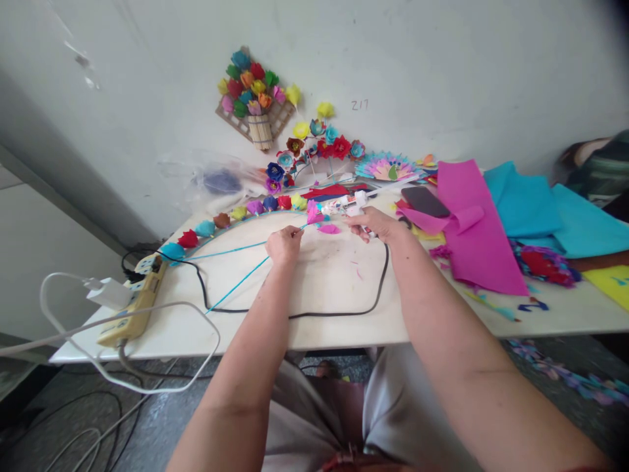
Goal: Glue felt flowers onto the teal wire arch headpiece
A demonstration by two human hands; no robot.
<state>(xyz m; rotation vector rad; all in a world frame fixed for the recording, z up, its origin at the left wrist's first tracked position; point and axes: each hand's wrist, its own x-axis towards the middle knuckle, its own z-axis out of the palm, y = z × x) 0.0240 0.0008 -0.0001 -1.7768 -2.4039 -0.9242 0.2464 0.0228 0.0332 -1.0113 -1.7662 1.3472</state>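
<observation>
My left hand [285, 245] is closed in a pinch around a thin blue cord [240, 280], whose loose part trails down toward the table's front edge. Just beyond those fingers a pink paper flower [314, 212] sits at the cord. My right hand [376, 225] is wrapped around a white glue gun [358, 204], its nozzle end pointing left toward the pink flower. A loose pink petal [329, 229] lies between the hands. A row of colored paper flowers [238, 213] curves away to the left along the cord.
A yellow power strip [137, 305] with a white charger [109, 294] stands at the left. A black cable [339, 314] loops across the white table [324, 331]. To the right lie a phone [425, 201], magenta paper [479, 229] and blue paper [521, 203]. Paper flowers [339, 147] stand along the wall.
</observation>
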